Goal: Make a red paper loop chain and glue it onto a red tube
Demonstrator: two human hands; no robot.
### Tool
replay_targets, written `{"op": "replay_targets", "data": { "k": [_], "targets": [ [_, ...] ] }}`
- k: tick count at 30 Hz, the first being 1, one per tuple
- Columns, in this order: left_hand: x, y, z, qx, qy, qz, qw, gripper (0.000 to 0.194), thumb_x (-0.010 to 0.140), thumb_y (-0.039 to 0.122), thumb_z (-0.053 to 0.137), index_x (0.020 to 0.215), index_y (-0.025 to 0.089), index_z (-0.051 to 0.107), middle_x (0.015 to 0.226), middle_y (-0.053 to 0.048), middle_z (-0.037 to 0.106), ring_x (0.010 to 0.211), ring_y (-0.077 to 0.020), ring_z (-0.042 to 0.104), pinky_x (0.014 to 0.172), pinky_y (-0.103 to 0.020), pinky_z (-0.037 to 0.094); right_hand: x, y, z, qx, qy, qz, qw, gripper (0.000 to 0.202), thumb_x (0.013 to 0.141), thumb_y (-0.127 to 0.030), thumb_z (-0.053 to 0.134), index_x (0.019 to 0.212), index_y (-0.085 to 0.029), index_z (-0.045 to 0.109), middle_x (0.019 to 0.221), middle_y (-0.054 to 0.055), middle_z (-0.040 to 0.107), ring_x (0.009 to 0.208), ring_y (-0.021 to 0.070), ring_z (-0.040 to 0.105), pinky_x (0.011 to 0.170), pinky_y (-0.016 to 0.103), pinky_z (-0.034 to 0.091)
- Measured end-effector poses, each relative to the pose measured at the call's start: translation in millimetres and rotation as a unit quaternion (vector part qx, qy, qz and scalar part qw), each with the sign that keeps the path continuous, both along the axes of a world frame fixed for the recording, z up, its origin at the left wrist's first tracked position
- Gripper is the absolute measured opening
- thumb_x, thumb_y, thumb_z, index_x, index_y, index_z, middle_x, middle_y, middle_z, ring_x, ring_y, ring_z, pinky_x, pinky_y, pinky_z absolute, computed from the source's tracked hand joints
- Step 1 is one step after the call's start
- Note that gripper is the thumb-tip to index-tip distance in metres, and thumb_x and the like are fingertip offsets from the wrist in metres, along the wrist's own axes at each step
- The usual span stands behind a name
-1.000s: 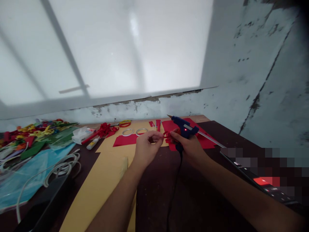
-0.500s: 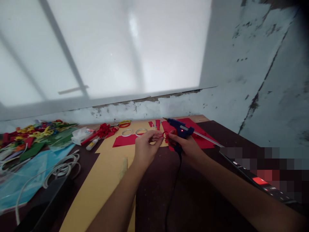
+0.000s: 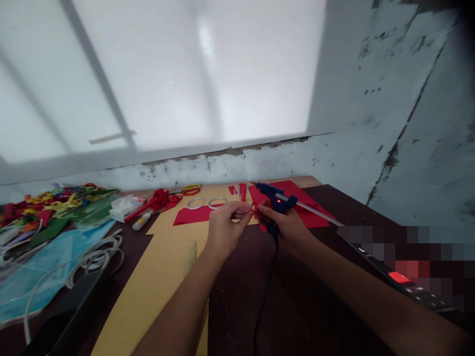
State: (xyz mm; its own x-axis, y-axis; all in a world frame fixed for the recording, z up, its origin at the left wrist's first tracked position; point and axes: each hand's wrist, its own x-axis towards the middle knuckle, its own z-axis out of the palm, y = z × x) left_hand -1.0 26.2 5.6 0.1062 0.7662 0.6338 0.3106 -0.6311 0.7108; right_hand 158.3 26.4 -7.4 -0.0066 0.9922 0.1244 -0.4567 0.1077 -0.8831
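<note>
A small loop of red strip (image 3: 254, 206) sits between my two hands. My left hand (image 3: 230, 221) pinches its left side with thumb and fingertips. My right hand (image 3: 287, 223) is wrapped round a blue glue gun (image 3: 275, 195), whose nozzle points up and left; a red light glows on its body and a clear glue stick (image 3: 321, 214) sticks out behind. The right thumb and fingertips are at the loop's right side. Under and behind the hands lie red sheets (image 3: 306, 198) and yellow paper (image 3: 148, 277).
Two silver rings (image 3: 216, 202), scissors (image 3: 191, 189), a red ribbon flower (image 3: 160, 199) and a glue bottle (image 3: 141, 221) lie beyond my left hand. Colourful scraps (image 3: 55, 202), a white cable (image 3: 92, 257) and a black box (image 3: 74, 311) are at left. A laptop edge (image 3: 386, 267) is at right.
Both hands have barely moved; the red loop looks slightly narrower between the fingertips. The glue gun has shifted very slightly left and down.
</note>
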Motion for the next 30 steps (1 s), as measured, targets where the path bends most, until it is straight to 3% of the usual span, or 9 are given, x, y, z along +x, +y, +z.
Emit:
{"op": "replay_targets", "data": {
  "k": [12, 22, 25, 30],
  "targets": [
    [2, 0, 0.1, -0.023, -0.028, -0.004, 0.999, 0.012, 0.078, 0.02, 0.072, 0.09, 0.019, 0.072, 0.086, -0.005, 0.072, 0.074, -0.0157, 0.069, 0.074, -0.028, 0.057, 2, 2, -3.7, 0.031, -0.019, 0.001, 0.999, 0.027, 0.07, -0.038, 0.084, 0.083, -0.018, 0.071, 0.08, 0.004, 0.069, 0.077, 0.0181, 0.064, 0.069, 0.03, 0.048],
    [-2, 1, 12.3, -0.165, -0.15, -0.055, 0.973, 0.019, 0.07, 0.023, 0.078, 0.087, 0.016, 0.072, 0.08, -0.005, 0.073, 0.073, -0.0146, 0.067, 0.07, -0.026, 0.053, 2, 3, -3.8, 0.04, -0.027, -0.014, 0.999, 0.024, 0.071, -0.039, 0.083, 0.082, -0.021, 0.071, 0.082, 0.004, 0.071, 0.077, 0.0186, 0.066, 0.074, 0.032, 0.05],
    [-4, 3, 10.8, -0.201, -0.131, -0.048, 0.969, 0.018, 0.069, 0.024, 0.078, 0.084, 0.016, 0.073, 0.074, -0.005, 0.073, 0.067, -0.0146, 0.066, 0.066, -0.026, 0.051, 1, 2, -4.2, 0.043, -0.03, -0.01, 0.999, 0.024, 0.071, -0.039, 0.084, 0.081, -0.021, 0.071, 0.08, 0.003, 0.071, 0.075, 0.0183, 0.066, 0.073, 0.032, 0.051],
    [-8, 8, 7.7, -0.185, -0.142, -0.007, 0.972, 0.018, 0.071, 0.027, 0.075, 0.085, 0.016, 0.072, 0.075, -0.005, 0.072, 0.07, -0.0159, 0.067, 0.068, -0.027, 0.052, 0, 3, -2.0, 0.01, -0.03, -0.051, 0.998, 0.029, 0.068, -0.042, 0.084, 0.083, -0.02, 0.073, 0.085, 0.006, 0.072, 0.08, 0.0204, 0.067, 0.074, 0.033, 0.052]
  ]
}}
